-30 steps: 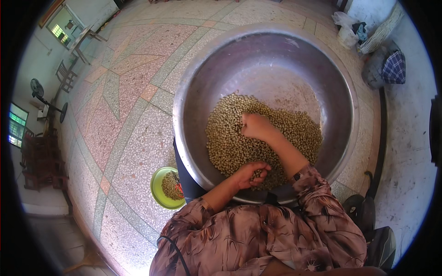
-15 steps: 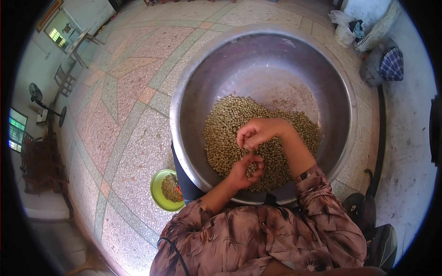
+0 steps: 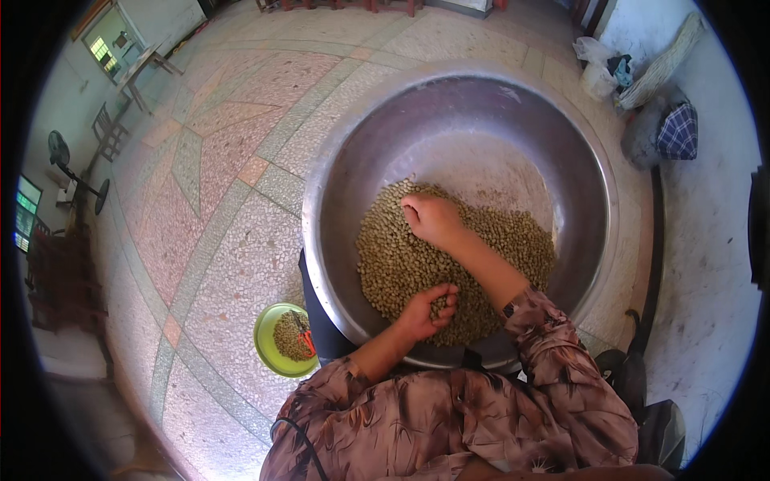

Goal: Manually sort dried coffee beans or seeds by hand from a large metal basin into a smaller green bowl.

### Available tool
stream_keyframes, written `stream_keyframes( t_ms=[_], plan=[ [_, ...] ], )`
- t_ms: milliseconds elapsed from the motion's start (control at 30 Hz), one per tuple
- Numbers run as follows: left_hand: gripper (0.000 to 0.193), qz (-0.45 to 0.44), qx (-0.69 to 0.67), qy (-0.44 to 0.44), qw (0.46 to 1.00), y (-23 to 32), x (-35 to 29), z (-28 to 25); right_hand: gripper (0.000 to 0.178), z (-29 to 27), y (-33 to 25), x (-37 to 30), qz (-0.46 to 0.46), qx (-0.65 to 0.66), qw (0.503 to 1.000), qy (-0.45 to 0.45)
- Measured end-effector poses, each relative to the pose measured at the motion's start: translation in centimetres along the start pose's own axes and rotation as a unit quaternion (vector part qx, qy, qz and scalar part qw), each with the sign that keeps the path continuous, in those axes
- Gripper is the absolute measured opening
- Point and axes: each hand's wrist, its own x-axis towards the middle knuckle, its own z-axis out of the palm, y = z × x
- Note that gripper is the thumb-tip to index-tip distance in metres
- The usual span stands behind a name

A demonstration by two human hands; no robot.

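Note:
A wide metal basin holds a heap of small greenish-brown beans, which look like raw coffee beans. At the near side of the heap, my left hand is curled with the fingers bent inward, and a few beans show in its hollow. My right hand is over the heap's far left part, back of the hand up. Its fingers are bent and pressed together; whatever they pinch is hidden beneath them.
On the floor at the left stands a green bowl with more beans and a red-handled tool. Bags and a checked bundle lie by the right wall. A fan, a chair and a table stand far left.
My right hand has moved away from my left hand, up and slightly left over the heap. My left hand has drawn its fingers in more. The view has shifted slightly.

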Motion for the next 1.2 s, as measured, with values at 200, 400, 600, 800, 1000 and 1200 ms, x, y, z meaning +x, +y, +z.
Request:
stream_keyframes(
  t_ms=[200,400,600,800,1000,1200],
  plan=[
    [0.020,0.011,-0.004,0.006,1.000,-0.1,-0.2,0.3,0.027,0.9,-1.7,1.9,-0.007,-0.143,0.982,-0.121],
    [0.020,0.017,-0.002,-0.014,1.000,-0.2,-0.4,0.5,0.030,1.4,-1.9,2.1,0.004,-0.169,0.977,-0.132],
    [0.019,0.011,-0.003,-0.016,1.000,-0.1,-0.4,0.8,0.019,0.7,-0.5,0.2,0.017,-0.210,0.965,-0.157],
    [0.019,0.004,0.002,-0.003,1.000,-0.3,-0.4,0.5,0.015,-0.8,1.6,-2.6,0.034,-0.180,0.973,-0.142],
    [0.020,-0.014,-0.024,0.000,1.000,-0.1,-0.2,0.4,0.020,-5.7,2.6,-3.6,0.387,0.607,0.670,-0.181],
    [0.022,0.006,-0.028,0.021,0.999,0.1,-0.5,1.1,0.019,-7.1,0.3,-4.5,0.284,0.589,0.702,-0.283]
  ],
)
